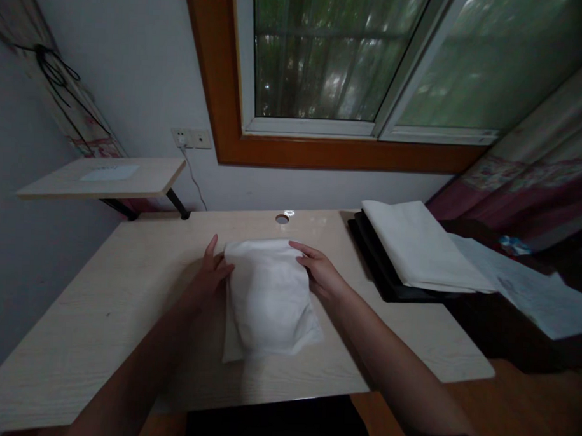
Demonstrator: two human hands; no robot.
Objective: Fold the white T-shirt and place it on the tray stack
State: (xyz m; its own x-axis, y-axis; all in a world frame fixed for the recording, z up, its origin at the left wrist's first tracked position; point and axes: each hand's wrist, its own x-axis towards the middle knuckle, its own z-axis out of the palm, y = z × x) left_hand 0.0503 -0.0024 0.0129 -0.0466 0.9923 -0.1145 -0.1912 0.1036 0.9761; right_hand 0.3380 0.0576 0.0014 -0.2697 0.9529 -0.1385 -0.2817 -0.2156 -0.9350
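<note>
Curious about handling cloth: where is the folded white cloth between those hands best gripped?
Probably by the far corners of the folded white cloth, left hand and right hand coming from either side: its far edge looks fairly straight, the near edge spreads unevenly.

Likely a home: patterned curtains (536, 166), window (320, 60), desk (111, 301).

Two hands (215, 274) (320, 272) flank one white cloth bundle (267, 293) on one surface (105, 358), with one cable hole (282, 219), one window (320, 60) and two wall sockets (181, 138) (201, 138) beyond the bundle, one shelf (68, 178) to its left.
</note>
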